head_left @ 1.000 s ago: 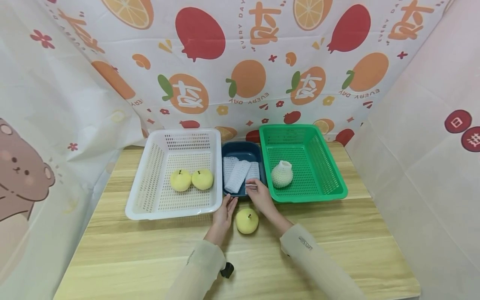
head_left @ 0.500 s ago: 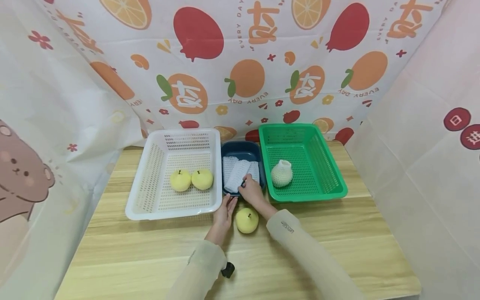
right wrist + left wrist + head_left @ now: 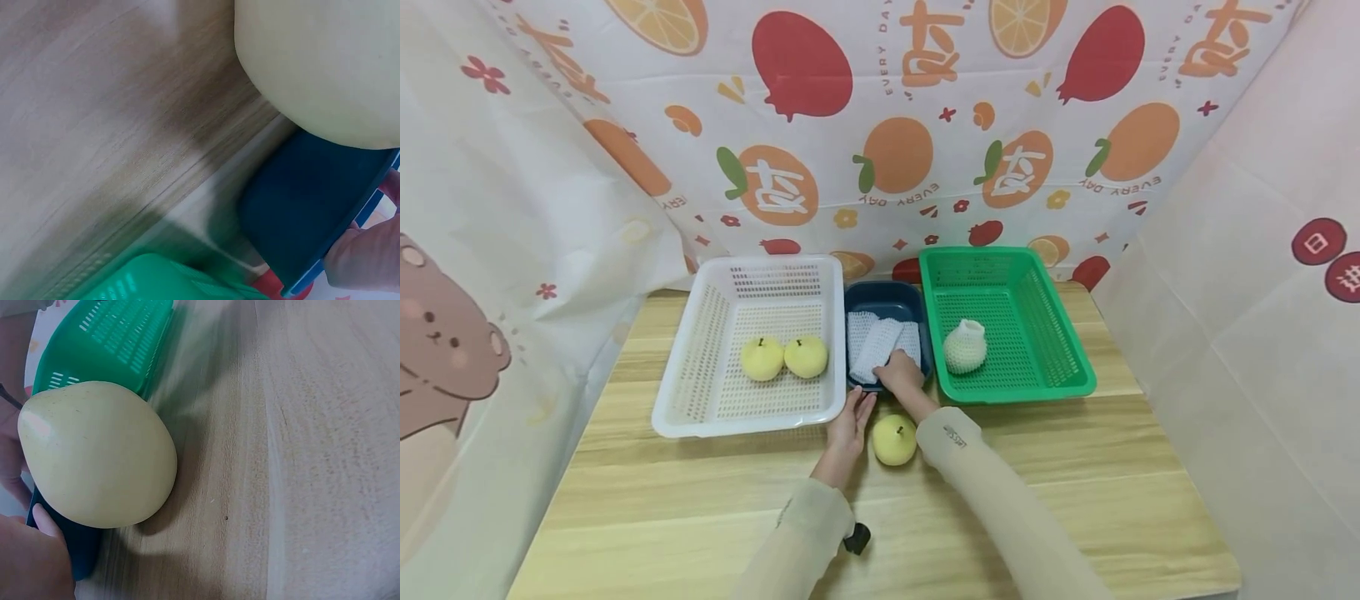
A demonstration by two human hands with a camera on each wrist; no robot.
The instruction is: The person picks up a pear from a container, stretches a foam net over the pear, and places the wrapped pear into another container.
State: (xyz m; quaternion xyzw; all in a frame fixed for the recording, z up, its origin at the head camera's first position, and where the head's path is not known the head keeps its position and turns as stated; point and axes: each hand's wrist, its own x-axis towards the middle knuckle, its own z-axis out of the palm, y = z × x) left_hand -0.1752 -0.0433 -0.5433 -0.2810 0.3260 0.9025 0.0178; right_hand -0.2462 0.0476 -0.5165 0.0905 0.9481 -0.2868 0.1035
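You count three bare yellow pears (image 3: 893, 442), two of them in one white basket (image 3: 778, 321) and one on the one wooden table (image 3: 662, 517), plus one net-wrapped fruit (image 3: 965, 348) in one green basket (image 3: 1015, 333), which makes two baskets in all. Your one dark blue box (image 3: 887, 306) holds three white foam nets (image 3: 876, 346) that you can make out, though they overlap and you cannot tell whether more lie beneath. You have two hands in view, one left hand (image 3: 847, 423) and one right hand (image 3: 901, 377), with two beige sleeves (image 3: 1000, 500) and one black piece (image 3: 857, 539) by the left wrist.
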